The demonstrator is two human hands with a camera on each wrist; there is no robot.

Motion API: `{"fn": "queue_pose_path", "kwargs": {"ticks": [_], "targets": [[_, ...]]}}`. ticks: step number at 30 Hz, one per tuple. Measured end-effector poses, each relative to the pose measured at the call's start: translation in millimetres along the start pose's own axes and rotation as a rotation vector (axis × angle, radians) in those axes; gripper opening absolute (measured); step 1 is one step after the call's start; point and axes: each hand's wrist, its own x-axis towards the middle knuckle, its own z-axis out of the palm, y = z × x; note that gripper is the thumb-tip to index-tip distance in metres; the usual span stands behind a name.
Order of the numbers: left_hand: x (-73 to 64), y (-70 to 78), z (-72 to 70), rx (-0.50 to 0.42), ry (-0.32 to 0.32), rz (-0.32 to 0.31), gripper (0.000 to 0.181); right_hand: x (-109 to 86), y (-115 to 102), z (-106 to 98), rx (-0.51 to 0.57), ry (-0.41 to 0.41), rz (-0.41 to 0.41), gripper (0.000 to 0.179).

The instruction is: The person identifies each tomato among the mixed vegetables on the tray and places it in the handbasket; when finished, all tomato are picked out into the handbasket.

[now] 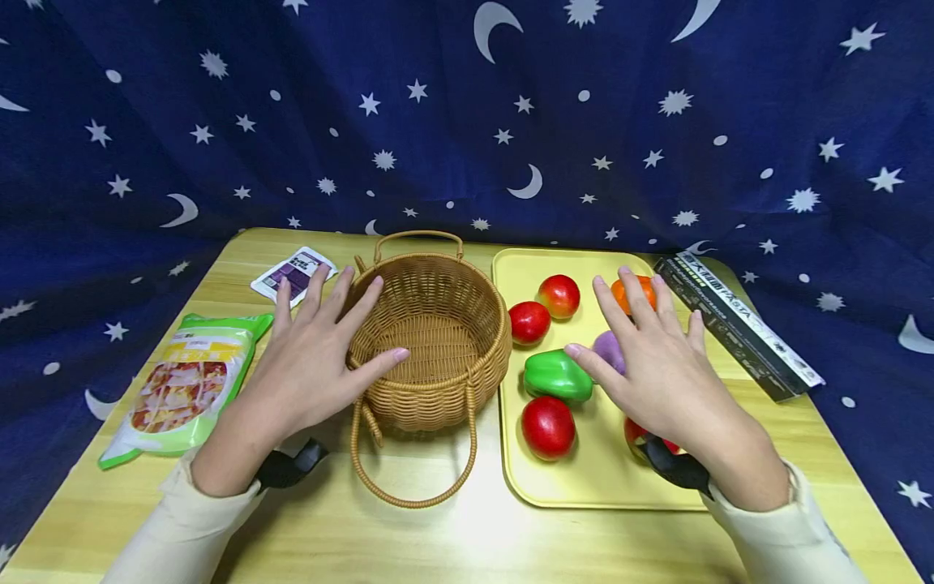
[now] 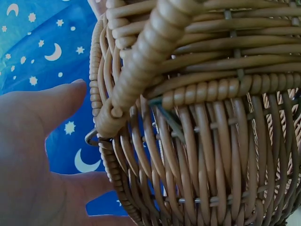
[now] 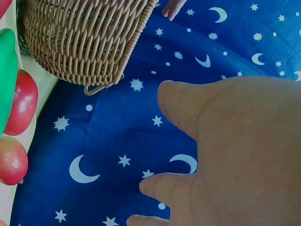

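Observation:
A round wicker basket [image 1: 430, 405] stands mid-table, one handle folded toward the back and the other hanging down in front. My left hand [image 1: 310, 365] is spread at the basket's left side and holds nothing; in the left wrist view the weave fills most of the picture. Over the yellow tray [image 1: 584, 487] my right hand [image 1: 664, 373] hovers with fingers apart, also holding nothing. On the tray lie a green bell pepper [image 1: 558, 375], several red fruits [image 1: 548, 428], an orange item [image 1: 636, 294] and a purple item [image 1: 609, 350], these last two partly hidden by the right hand.
At the left lies a green-and-yellow food bag [image 1: 186, 389], with a small white-and-purple packet [image 1: 295, 274] behind it. A long black pasta box [image 1: 737, 324] lies across the tray's right edge. A dark blue curtain [image 1: 438, 122] with moons and stars hangs behind the table.

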Motion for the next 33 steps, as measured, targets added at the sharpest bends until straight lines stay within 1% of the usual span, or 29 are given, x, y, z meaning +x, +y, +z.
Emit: {"fn": "queue_pose_path", "kwargs": {"ticks": [15,19,24,27,30,33], "targets": [[-1.5,2.3,-0.2,-0.013,-0.001,0.015,0.09,-6.3,-2,-1,0.003,0.013,0.0,0.091],[-0.8,4.4,0.2,-0.008,0.003,0.018,0.09,-6.9,-2,-1,0.005,0.016,-0.004,0.091],[-3.8,8.6,2.8,-0.02,0.001,0.023,0.09,-9.1,-3,-1,0.011,0.026,-0.015,0.09],[-7.2,10.6,4.3,-0.037,0.045,0.051,0.088,-11.8,-3,-1,0.021,0.044,-0.032,0.089],[-11.2,11.5,4.1,-0.069,0.132,0.099,0.085,-15.7,-2,-1,0.04,0.075,-0.059,0.088],[-15.4,10.6,4.1,-0.131,0.225,0.136,0.081,-20.1,2,-1,0.067,0.125,-0.095,0.085]]}}
